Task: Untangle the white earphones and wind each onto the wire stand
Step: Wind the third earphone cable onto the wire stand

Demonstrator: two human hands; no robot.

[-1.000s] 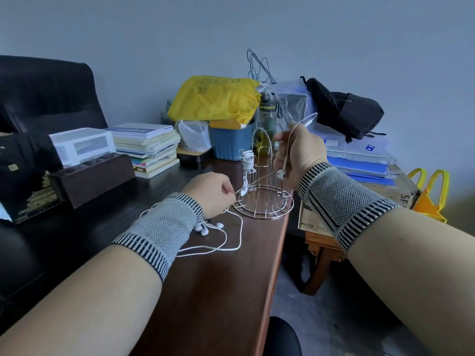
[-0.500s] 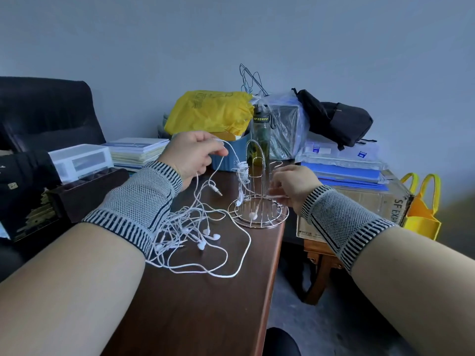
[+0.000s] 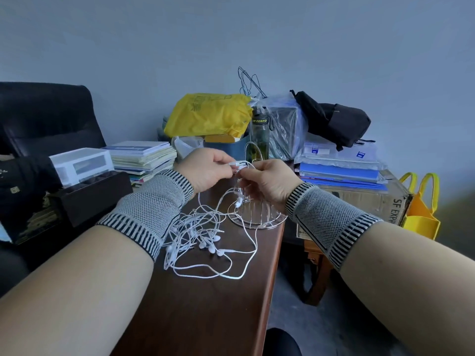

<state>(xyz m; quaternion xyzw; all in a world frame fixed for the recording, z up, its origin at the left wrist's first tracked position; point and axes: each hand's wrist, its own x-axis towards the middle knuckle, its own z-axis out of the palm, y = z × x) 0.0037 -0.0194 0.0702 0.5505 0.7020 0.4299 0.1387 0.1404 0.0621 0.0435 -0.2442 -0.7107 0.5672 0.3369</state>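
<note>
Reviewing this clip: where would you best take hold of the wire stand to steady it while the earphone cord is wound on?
Probably the chrome wire stand is best gripped at its round base ring on the near right side, coming from the right. That part shows bare, while the white earphone cords trail across its left side. The right hand is already nearest, though it and the left hand both pinch the cord now.

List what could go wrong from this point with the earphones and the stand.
1. Both hands, left hand and right hand, pinch one cord above the wire stand. It trails into the tangle of earphones, so pulling may tighten knots.
2. The stand sits at the edge of the table; a snagged cord could probably tip it off.
3. A loose loop lies near that edge and might slip over.
</note>
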